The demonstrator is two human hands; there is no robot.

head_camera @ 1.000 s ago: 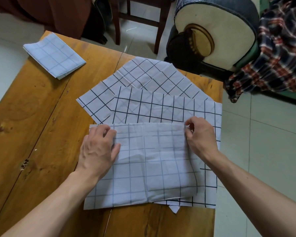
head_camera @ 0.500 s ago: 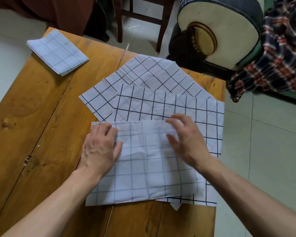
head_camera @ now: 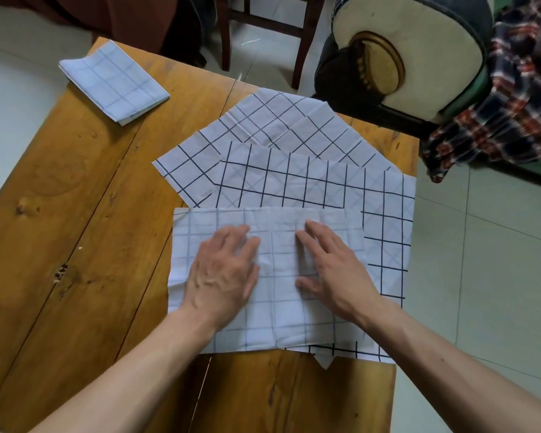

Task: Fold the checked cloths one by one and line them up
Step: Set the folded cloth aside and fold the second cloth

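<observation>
Both forearms bare, reaching in from the lower edge, angled toward each other. Left hand palm down, fingers straight and close together, pointing up and slightly right, thumb tucked alongside. Right hand palm down, fingers straight and slightly spread, pointing up-left, thumb splayed out toward the left hand. Hands near each other, not touching. Neither grip closed on anything.

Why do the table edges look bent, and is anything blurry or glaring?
Head view: the wide-angle lens bows the table edges outward; lighting is soft and even, with only faint shadows beside the hands, left and right; a mild sheen on the floor tiles; the cloth grid stays sharp, with slight softness at the fingertips.
</observation>
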